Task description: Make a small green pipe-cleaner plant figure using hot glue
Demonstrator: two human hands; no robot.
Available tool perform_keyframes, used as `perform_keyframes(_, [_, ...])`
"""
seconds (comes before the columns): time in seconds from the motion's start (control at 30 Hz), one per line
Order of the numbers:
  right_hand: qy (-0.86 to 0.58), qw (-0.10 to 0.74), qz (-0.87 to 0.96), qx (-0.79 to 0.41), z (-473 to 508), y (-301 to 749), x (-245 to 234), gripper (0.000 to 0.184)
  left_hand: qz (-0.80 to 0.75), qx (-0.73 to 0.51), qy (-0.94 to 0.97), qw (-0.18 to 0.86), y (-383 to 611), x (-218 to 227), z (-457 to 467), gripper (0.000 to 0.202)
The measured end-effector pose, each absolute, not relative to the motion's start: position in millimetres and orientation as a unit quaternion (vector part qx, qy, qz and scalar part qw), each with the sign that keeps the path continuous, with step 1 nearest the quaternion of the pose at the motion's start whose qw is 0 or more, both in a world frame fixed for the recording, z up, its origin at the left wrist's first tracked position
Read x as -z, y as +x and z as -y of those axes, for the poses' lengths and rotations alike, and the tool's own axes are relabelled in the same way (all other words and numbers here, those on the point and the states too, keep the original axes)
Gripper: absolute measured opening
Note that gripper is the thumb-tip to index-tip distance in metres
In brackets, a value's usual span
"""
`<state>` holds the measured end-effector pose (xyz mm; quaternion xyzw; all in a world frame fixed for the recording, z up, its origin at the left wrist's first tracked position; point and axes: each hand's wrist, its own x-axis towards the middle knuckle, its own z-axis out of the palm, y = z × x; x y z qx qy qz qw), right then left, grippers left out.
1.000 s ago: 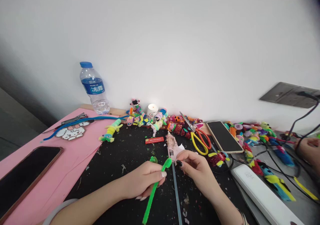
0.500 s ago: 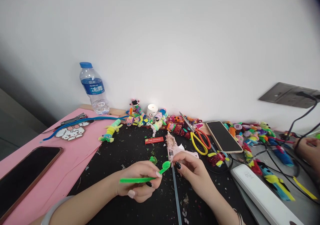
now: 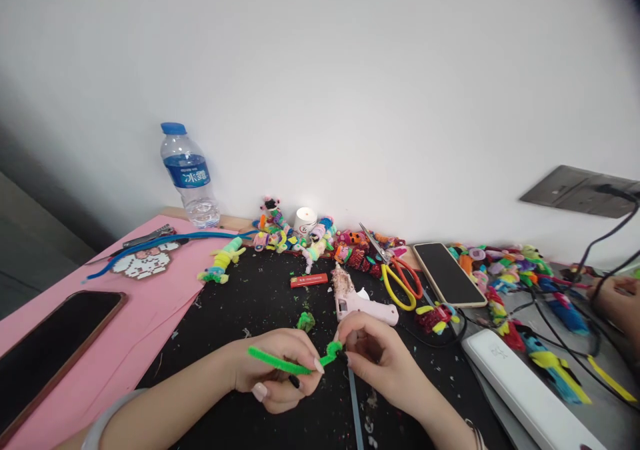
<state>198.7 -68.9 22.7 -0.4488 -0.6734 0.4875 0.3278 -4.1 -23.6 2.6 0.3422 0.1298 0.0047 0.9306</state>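
- Blk mat (image 3: 280,430) under both hands, scraps & fluff on it; all clock dirs run from the green stem (image 3: 275,361).
- Pink sheet (image 3: 135,330), approx 10 o'clock, along mat's L side.
- Long white case (image 3: 530,393), 3 o'clock, well apart.
- Bottle (image 3: 187,172), 11 o'clock, far back, w/ blue cap.
- L hand (image 3: 280,373): grips stem btwn thumb & fingers.
- R hand (image 3: 383,360): 3 o'clock, fingers bent, tips at stem's curled end; can't tell if pinching.
- Pale pink glue gun (image 3: 370,308), approx 2 o'clock, just beyond R hand.
- Scissors (image 3: 389,259), 2 o'clock, past gun, blades aimed at approx 11.
- Stem itself: held over mat, btwn both hands.
- Red bar (image 3: 309,280) w/ writing, 12 o'clock, on mat.
- Green tuft (image 3: 306,321), approx 12 o'clock, just beyond L hand.
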Motion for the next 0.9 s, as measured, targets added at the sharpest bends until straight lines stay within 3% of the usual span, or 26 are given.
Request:
perform_keyframes(0.33, [-0.456, 0.297, 0.677, -0.497, 68.3, 198.4, -17.5, 0.019, -0.135, 0.025, 0.357, 0.924, -5.1, -0.8, 23.0, 0.026])
perform_keyframes(0.7, [-0.416, 0.350, 0.675, -0.499, 71.8, 202.8, -25.3, 0.029, -0.109, -0.023, 0.315, 0.942, -7.6, 3.4, 19.2, 0.025])
perform_keyframes(0.9, [-0.436, 0.356, 0.725, -0.397, 71.0, 200.7, -20.4, 0.038, -0.111, -0.028, 0.309, 0.944, -7.2, 0.5, 20.3, 0.026])
